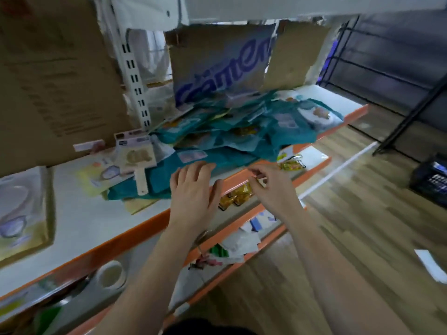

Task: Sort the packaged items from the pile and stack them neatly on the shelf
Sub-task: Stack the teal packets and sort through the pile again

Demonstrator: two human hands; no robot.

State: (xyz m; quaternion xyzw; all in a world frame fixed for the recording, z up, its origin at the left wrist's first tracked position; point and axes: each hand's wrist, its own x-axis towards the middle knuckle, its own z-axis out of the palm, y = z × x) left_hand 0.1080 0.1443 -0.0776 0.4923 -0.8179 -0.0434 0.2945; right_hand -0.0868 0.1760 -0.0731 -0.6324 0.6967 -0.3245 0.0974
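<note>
Head view: the pile of teal packets sprawls over the right part of the top shelf, a white board with an orange front edge. Some packets hang over that edge on the far right. The left hand lies flat on the nearest teal packet at the shelf's near edge. Its grip is apart, with the fingers straight and spread and the thumb over the orange lip. The right hand hovers just right of it, in front of the edge and below the pile's overhang. Its fingers are curled and the thumb and forefinger are close together by something small and pale. Blur hides whether that grip is clamped on anything.

Left of the pile, a carded brush rests partly on the teal packet. A yellow pack lies beside it, and a larger pale pack sits at the far left. A big carton stands behind them.

The second shelf holds yellow sachets, just under the hands. The board below it carries loose white papers. A tape roll sits lower left. A black crate rests on the wooden floor at right.
</note>
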